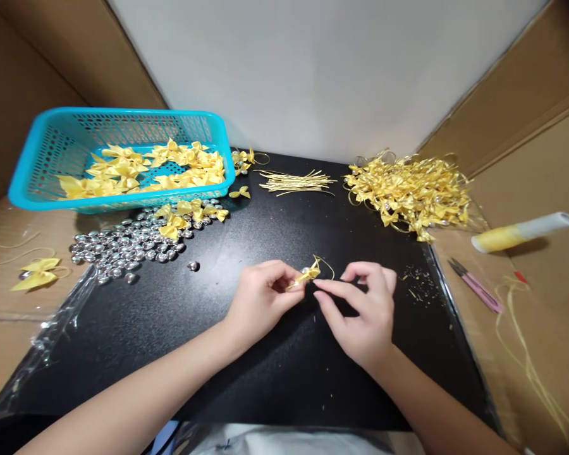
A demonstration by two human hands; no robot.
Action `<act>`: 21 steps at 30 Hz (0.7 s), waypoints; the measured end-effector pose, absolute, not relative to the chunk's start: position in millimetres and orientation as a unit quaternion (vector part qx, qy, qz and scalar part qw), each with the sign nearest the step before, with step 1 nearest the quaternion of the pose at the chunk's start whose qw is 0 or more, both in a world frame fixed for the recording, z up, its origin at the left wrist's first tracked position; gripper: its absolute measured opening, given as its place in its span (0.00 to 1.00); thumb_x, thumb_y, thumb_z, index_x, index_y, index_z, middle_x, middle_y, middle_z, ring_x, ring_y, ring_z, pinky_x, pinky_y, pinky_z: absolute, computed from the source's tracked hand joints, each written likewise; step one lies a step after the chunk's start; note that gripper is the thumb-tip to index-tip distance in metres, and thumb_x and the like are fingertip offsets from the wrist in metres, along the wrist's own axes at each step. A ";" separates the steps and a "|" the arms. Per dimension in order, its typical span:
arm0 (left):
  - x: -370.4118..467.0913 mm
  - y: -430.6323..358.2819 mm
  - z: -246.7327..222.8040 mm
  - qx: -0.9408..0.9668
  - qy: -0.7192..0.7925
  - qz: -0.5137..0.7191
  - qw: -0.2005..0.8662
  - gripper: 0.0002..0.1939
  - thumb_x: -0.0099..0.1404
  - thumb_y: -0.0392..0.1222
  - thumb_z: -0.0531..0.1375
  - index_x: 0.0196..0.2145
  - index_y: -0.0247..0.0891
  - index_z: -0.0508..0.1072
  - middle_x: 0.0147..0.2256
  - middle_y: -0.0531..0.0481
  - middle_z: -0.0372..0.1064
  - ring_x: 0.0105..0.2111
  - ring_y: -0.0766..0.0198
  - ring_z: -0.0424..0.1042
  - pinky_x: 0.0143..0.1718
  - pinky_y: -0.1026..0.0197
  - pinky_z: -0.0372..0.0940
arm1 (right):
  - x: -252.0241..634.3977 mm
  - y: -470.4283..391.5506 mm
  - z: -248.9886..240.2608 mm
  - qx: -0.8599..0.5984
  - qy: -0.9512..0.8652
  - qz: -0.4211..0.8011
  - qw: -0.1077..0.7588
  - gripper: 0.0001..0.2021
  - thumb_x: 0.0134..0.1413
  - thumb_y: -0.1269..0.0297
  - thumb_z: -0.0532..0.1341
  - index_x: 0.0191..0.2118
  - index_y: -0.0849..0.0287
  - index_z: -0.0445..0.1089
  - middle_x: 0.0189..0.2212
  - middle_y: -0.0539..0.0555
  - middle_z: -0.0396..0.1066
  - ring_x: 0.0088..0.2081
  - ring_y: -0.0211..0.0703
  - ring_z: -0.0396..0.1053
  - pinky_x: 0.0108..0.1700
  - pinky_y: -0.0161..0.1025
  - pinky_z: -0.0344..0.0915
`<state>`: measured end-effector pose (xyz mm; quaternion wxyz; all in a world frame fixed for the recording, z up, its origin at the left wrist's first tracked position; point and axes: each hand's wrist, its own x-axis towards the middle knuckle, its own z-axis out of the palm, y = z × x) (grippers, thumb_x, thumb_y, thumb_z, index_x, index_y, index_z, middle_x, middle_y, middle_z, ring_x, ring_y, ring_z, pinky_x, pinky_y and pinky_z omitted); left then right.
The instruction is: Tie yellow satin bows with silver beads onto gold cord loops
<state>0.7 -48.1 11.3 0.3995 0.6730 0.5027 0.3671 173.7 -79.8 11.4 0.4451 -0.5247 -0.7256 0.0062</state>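
Note:
Near the middle of the black table, my left hand (265, 294) pinches a small yellow bow (310, 273) between thumb and fingers. A thin gold cord (329, 264) loops up from the bow toward the right. My right hand (363, 306) is just right of the bow, its thumb and forefinger apart and the forefinger's tip close to the bow. Nothing shows between the right fingers. Silver beads (123, 246) lie in a pile at the left, with several loose bows (173, 225) on top.
A blue basket (23, 189) of yellow bows stands back left. Gold cords (298, 182) lie at the back middle; a heap of corded bows (408, 193) is back right. Pink-handled snips (478, 289) and a tube (524, 232) are at the right, beside cardboard walls.

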 end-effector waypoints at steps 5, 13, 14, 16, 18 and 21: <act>0.7 -51.5 9.6 0.758 0.451 0.352 0.314 0.09 0.61 0.39 0.61 0.24 0.36 0.73 0.22 0.51 0.69 0.23 0.68 0.65 0.26 0.66 0.58 | 168.4 -79.7 7.7 -0.524 -0.742 0.038 0.417 0.07 0.56 0.69 0.63 0.40 0.53 0.77 0.32 0.54 0.66 0.37 0.44 0.61 0.41 0.45 0.60; 4.4 -51.6 8.7 0.728 0.462 0.330 0.385 0.07 0.61 0.38 0.60 0.26 0.36 0.74 0.22 0.52 0.70 0.23 0.68 0.65 0.26 0.67 0.59 | 168.5 -76.2 3.8 -0.520 -0.738 0.083 0.422 0.09 0.59 0.72 0.59 0.33 0.53 0.75 0.32 0.53 0.65 0.39 0.44 0.61 0.42 0.44 0.60; 4.8 -51.5 8.4 0.711 0.470 0.325 0.411 0.08 0.61 0.39 0.60 0.25 0.36 0.75 0.22 0.52 0.70 0.22 0.68 0.65 0.25 0.67 0.59 | 168.2 -76.4 3.3 -0.522 -0.740 0.087 0.415 0.09 0.59 0.72 0.59 0.33 0.53 0.74 0.33 0.53 0.65 0.39 0.45 0.61 0.43 0.44 0.60; 5.4 -50.7 7.2 0.671 0.479 0.314 0.470 0.09 0.60 0.41 0.61 0.25 0.35 0.75 0.22 0.51 0.70 0.23 0.68 0.65 0.25 0.67 0.59 | 168.0 -77.3 2.5 -0.517 -0.746 0.093 0.408 0.09 0.60 0.73 0.57 0.34 0.54 0.73 0.34 0.53 0.64 0.40 0.45 0.62 0.43 0.44 0.60; 5.6 -48.6 5.3 0.630 0.485 0.306 0.523 0.09 0.59 0.41 0.62 0.25 0.34 0.75 0.22 0.52 0.70 0.22 0.68 0.66 0.24 0.68 0.59 | 168.7 -78.7 2.2 -0.503 -0.745 0.099 0.427 0.09 0.61 0.73 0.56 0.34 0.55 0.71 0.34 0.53 0.63 0.40 0.44 0.62 0.42 0.43 0.60; 5.2 -42.4 2.3 0.565 0.494 0.303 0.587 0.08 0.56 0.41 0.63 0.23 0.34 0.72 0.20 0.53 0.69 0.20 0.69 0.66 0.23 0.68 0.61 | 170.8 -81.5 1.3 -0.477 -0.710 0.137 0.499 0.08 0.62 0.71 0.55 0.34 0.54 0.68 0.33 0.52 0.61 0.40 0.43 0.63 0.43 0.43 0.62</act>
